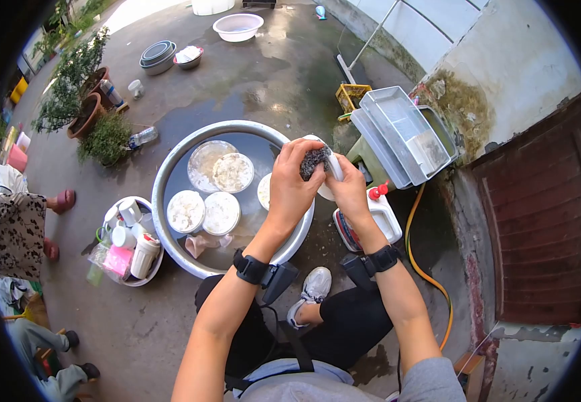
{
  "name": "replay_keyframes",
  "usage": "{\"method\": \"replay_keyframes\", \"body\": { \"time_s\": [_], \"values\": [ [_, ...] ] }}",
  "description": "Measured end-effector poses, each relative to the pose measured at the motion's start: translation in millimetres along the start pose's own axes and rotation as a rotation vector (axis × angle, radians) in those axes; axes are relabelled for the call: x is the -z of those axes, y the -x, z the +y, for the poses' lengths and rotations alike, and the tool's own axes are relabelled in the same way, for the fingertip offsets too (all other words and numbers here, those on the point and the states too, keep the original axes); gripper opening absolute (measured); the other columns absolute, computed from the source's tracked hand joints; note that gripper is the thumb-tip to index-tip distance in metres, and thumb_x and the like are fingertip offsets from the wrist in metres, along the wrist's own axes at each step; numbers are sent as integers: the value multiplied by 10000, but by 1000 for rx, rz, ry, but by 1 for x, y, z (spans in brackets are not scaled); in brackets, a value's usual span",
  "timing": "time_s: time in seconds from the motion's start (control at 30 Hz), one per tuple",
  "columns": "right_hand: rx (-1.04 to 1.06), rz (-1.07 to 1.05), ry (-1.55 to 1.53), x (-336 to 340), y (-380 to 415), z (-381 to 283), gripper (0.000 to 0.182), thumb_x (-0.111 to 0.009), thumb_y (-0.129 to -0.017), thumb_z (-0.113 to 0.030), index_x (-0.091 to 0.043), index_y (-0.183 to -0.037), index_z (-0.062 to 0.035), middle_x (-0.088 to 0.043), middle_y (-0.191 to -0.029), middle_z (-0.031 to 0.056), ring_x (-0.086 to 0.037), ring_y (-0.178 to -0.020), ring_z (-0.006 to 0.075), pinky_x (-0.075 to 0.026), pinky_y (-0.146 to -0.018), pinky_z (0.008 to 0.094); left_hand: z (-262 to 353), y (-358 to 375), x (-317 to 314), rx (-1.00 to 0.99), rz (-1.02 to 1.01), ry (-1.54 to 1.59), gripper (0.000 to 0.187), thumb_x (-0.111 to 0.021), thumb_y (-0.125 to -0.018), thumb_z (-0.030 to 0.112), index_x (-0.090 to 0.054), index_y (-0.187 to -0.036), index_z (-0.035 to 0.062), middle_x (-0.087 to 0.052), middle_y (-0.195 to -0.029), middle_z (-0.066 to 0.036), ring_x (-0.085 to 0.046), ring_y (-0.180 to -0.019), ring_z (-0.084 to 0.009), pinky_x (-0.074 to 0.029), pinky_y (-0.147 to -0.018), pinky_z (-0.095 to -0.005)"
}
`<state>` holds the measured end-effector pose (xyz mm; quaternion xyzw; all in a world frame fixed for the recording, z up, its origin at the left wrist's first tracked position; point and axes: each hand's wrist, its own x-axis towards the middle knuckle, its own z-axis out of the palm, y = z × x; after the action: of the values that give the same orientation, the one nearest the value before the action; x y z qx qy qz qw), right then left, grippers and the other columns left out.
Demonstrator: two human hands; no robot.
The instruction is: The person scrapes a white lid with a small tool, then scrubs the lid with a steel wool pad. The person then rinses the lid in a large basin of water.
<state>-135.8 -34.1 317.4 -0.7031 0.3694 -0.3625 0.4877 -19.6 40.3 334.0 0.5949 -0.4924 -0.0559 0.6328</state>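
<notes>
A dark scourer is being pressed against a small white dish just right of the frame's centre, above the right rim of a large metal basin. The left hand is closing its fingers over the scourer; the right hand is gripping the dish from below and behind, its fingers largely hidden.

Handling, as judged: the scourer is looking wiry, light and springy, so it is yielding to a pinch and gives good grip even wet. The dish is looking stiff, light and probably brittle; being wet and possibly soapy, it is likely slippery, and is best taken by the rim with the thumb across its face, as the right hand appears to be doing.

In the basin, shallow water is covering four round dishes, pale with residue, and a crumpled cloth at the lower edge. A white jug with a red cap is standing on the floor just right of the basin, under the right wrist; its label is too small to read. To the left of the basin a smaller bowl is holding cups and plastic containers. Clear plastic trays are lying stacked in the upper right, with a yellow crate beside them and a yellow hose running down the right side. Both wrists are wearing black bands.

No brand or writing is legible anywhere in the view.
</notes>
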Motion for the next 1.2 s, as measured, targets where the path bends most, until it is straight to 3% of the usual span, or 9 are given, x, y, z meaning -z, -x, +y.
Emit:
{"method": "replay_keyframes", "body": {
  "time_s": [0.2, 0.43, 0.5, 0.53, 0.67, 0.73, 0.87, 1.1, 1.2],
  "values": [
    [46, 37, 242, 3, 4, 5, 241, -613, -834, -32, -660, -1071, -43, -692, -917, 210, -698, -904, 358, -525, -731, 380, 12, 9, -4, -167, -193, -289, 347, -702, -800, 77, -661, -1140, 132, -594, -1246, -88, -571, -1042, -323, -477, -919, -419],
    [66, -6, 262, 5, 7, -3, 248, -622, -838, -61, -661, -1082, -44, -689, -902, 201, -705, -879, 333, -523, -737, 363, 0, 1, -3, -87, -103, -294, 227, -674, -829, 64, -659, -1055, 92, -635, -1153, -94, -580, -976, -336, -482, -888, -411],
    [24, -65, 243, 4, 8, -6, 265, -658, -825, -38, -669, -1089, -22, -709, -876, 122, -662, -818, 121, -509, -751, 288, -8, -6, 4, -60, -73, -305, 209, -668, -840, 67, -663, -1048, 89, -644, -1133, -89, -585, -966, -334, -481, -883, -413],
    [25, -65, 215, 3, 10, -9, 266, -657, -826, -38, -669, -1091, -23, -716, -887, 110, -662, -822, 118, -509, -760, 282, -15, -9, 9, -3, -79, -289, 206, -668, -840, 68, -664, -1046, 87, -644, -1133, -85, -586, -968, -332, -480, -881, -415],
    [25, -66, 264, 0, 8, -4, 269, -654, -827, -24, -667, -1096, -21, -722, -907, 97, -662, -834, 112, -509, -770, 278, -4, -1, 7, -47, -118, -288, 208, -668, -827, 49, -662, -1032, 81, -642, -1130, -72, -581, -969, -321, -483, -871, -411],
    [111, 30, 213, -1, 5, 11, 253, -643, -828, -48, -662, -1080, -39, -698, -901, 195, -712, -825, 286, -525, -733, 345, 5, 10, -5, -185, -151, -298, 248, -683, -812, 40, -665, -1051, 105, -650, -1132, -68, -595, -996, -313, -494, -873, -412],
    [47, 9, 108, 1, 5, 18, 253, -631, -813, -31, -658, -1064, -35, -691, -891, 197, -707, -860, 302, -521, -752, 353, 7, 14, -12, -213, -143, -315, 242, -679, -818, 45, -664, -1050, 108, -649, -1135, -60, -593, -987, -311, -495, -877, -410],
    [63, -109, 186, 4, 17, -8, 280, -605, -813, -34, -662, -1087, -41, -701, -923, 182, -708, -867, 297, -515, -776, 351, -26, -8, 14, 124, -44, -233, 142, -629, -876, 93, -670, -1011, 78, -670, -1028, -98, -609, -918, -326, -477, -830, -420],
    [57, -113, 195, 3, 16, -11, 285, -604, -820, -30, -662, -1099, -41, -701, -929, 182, -709, -872, 284, -515, -777, 339, -26, -4, 18, 100, -43, -241, 166, -640, -866, 62, -662, -1030, 72, -667, -1037, -100, -610, -935, -319, -479, -836, -407]
  ]
}}
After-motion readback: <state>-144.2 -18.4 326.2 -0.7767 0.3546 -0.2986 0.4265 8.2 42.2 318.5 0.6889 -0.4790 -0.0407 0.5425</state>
